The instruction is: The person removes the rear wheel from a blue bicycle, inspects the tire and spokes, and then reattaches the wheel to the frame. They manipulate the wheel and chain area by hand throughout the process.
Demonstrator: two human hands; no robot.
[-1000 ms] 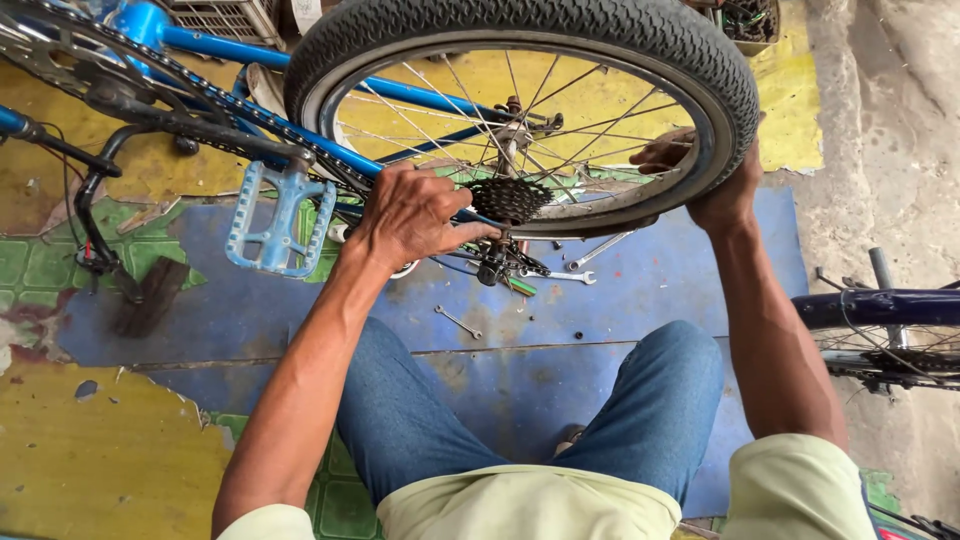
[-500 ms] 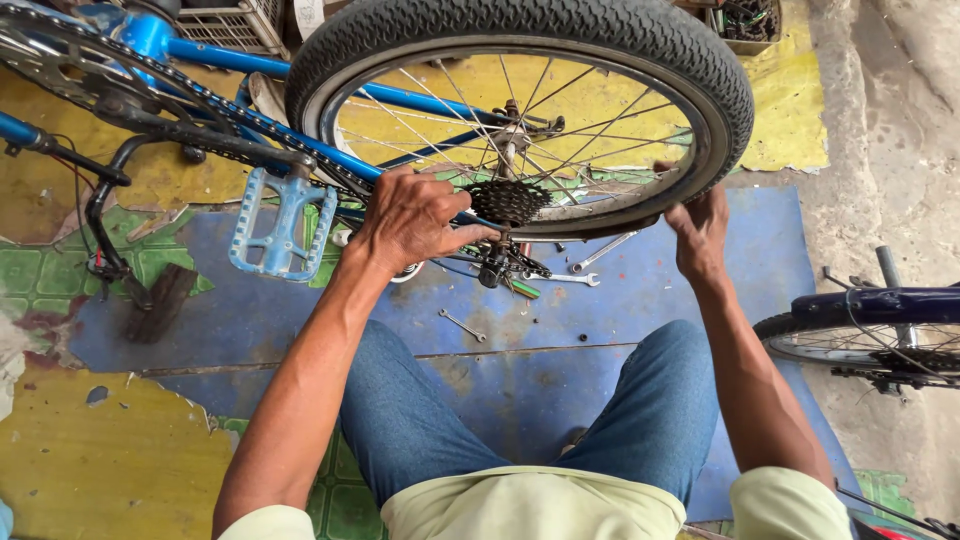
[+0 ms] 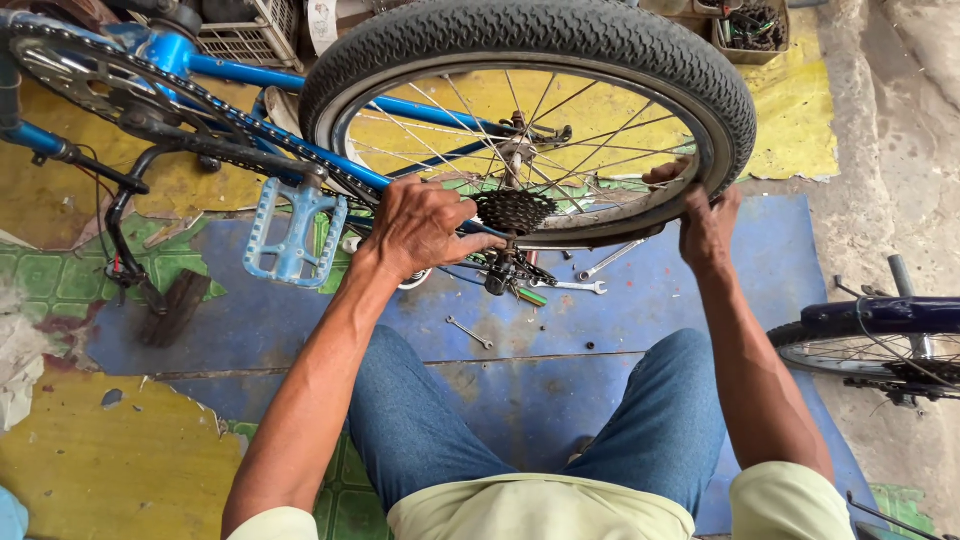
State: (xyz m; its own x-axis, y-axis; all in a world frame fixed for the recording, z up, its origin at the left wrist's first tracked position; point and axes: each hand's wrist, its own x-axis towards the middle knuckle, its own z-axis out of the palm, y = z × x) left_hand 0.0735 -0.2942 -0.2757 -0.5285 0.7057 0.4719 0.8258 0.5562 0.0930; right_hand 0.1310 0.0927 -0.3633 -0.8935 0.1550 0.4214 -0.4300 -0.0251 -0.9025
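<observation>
Worn floor covering in patches of blue (image 3: 640,300), yellow and green lay under an upturned blue bicycle, whose rear wheel (image 3: 530,60) filled the upper middle of the view. Over the wheel's hub side, the left hand (image 3: 420,228) was curled around the frame tube just beside the rusty sprocket cluster (image 3: 513,210), fingers closed on the metal. At the wheel's right edge, the right hand (image 3: 708,225) gripped the tyre and rim, thumb hooked over the inner rim. Left of the wheel, a pale blue pedal (image 3: 295,228) hung on its crank, with the chain (image 3: 240,120) running from the chainring toward the sprockets. Below the wheel, on the blue patch, lay a combination spanner (image 3: 578,287), a second spanner (image 3: 605,260) and a smaller spanner (image 3: 468,332). Above the wheel, to its left, stood a white wire crate (image 3: 245,35); to its right, a box of dark metal parts (image 3: 755,25). Far right of the wheel, part of another bicycle's wheel (image 3: 870,350) showed. Nearest the camera were the person's blue-jeaned knees.
</observation>
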